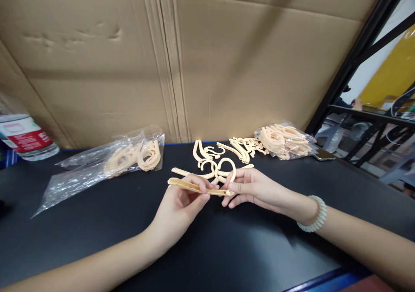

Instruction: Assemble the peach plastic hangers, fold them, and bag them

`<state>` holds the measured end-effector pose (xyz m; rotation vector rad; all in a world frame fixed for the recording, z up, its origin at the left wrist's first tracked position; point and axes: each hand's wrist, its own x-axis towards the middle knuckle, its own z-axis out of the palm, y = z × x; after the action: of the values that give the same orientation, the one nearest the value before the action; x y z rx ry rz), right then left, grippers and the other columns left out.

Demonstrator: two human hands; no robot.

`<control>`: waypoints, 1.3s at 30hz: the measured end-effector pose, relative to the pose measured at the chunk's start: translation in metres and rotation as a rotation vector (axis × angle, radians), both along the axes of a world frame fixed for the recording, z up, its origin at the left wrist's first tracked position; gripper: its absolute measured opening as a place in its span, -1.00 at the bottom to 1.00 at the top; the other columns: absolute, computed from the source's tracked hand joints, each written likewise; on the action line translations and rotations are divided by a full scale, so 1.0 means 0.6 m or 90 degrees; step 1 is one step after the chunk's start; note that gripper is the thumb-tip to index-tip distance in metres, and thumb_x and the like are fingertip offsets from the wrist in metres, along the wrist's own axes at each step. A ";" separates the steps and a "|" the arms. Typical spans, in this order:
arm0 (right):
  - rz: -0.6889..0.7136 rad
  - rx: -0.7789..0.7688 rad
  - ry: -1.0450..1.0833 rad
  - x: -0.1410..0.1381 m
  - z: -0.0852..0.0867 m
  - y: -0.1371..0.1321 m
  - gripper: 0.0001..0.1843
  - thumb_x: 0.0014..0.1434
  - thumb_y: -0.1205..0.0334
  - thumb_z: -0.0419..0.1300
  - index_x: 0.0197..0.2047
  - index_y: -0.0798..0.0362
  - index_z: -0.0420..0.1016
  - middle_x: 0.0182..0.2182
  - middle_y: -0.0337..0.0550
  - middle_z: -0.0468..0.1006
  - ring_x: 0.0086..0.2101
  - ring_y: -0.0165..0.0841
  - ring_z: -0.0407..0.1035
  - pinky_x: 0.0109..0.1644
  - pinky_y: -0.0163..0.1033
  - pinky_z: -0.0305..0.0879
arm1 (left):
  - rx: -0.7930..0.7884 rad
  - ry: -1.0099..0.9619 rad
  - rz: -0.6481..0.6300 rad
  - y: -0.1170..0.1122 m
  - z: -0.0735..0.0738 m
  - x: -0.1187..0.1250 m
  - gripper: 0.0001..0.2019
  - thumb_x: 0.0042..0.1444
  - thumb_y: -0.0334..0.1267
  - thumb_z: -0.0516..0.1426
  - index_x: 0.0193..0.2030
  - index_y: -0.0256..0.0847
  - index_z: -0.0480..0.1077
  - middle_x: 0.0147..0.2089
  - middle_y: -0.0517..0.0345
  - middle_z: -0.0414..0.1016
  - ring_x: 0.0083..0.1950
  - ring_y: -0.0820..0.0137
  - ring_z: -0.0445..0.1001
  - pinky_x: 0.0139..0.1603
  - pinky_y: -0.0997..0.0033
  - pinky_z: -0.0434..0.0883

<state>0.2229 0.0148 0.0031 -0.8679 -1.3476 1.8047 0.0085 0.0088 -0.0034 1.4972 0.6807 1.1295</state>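
Observation:
My left hand (181,207) and my right hand (251,188) meet over the black table (97,231), both closed on a thin cream plastic strip (189,186) held flat between them. The left fingers pinch its left part, the right fingertips its right end near a small slot. Just behind the hands lie loose cream hook-shaped plastic pieces (215,162). A white coiled band (315,214) sits on my right wrist.
A clear bag with several cream pieces (129,158) lies at the left, another fuller bag (285,141) at the right by a phone (324,154). A bottle with a red label (26,138) stands far left. A cardboard wall (194,58) backs the table. Black shelving (366,110) stands right.

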 end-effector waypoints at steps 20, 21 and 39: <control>-0.109 0.148 -0.047 -0.020 -0.011 -0.010 -0.70 0.04 0.10 0.36 -0.36 0.12 0.37 -0.57 -0.28 0.51 -0.54 -0.44 0.50 -0.44 -0.37 0.44 | 0.009 0.014 -0.010 -0.009 -0.001 0.003 -0.89 0.08 -0.35 0.25 -0.39 -0.21 0.38 -0.32 0.19 0.45 -0.14 0.32 0.55 -0.08 0.37 0.48; -0.111 0.147 -0.045 -0.021 -0.011 -0.010 -0.70 0.04 0.10 0.36 -0.36 0.12 0.38 -0.56 -0.28 0.51 -0.54 -0.44 0.50 -0.44 -0.36 0.44 | 0.005 0.014 -0.007 -0.008 -0.001 0.003 -0.89 0.08 -0.34 0.25 -0.39 -0.21 0.38 -0.31 0.19 0.46 -0.13 0.33 0.55 -0.07 0.37 0.48; -0.110 0.185 -0.046 -0.028 -0.006 -0.012 -0.75 0.04 0.09 0.37 -0.33 0.10 0.50 -0.49 -0.28 0.47 -0.55 -0.52 0.32 -0.46 -0.36 0.37 | -0.125 0.034 0.038 -0.001 0.004 0.005 -0.68 -0.02 -0.26 0.33 -0.16 -0.19 0.34 -0.27 0.17 0.55 -0.23 0.34 0.57 -0.13 0.29 0.50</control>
<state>0.2061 0.0079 -0.0006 -0.8675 -1.4866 1.4151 0.0113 0.0080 -0.0013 1.3504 0.8531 1.0394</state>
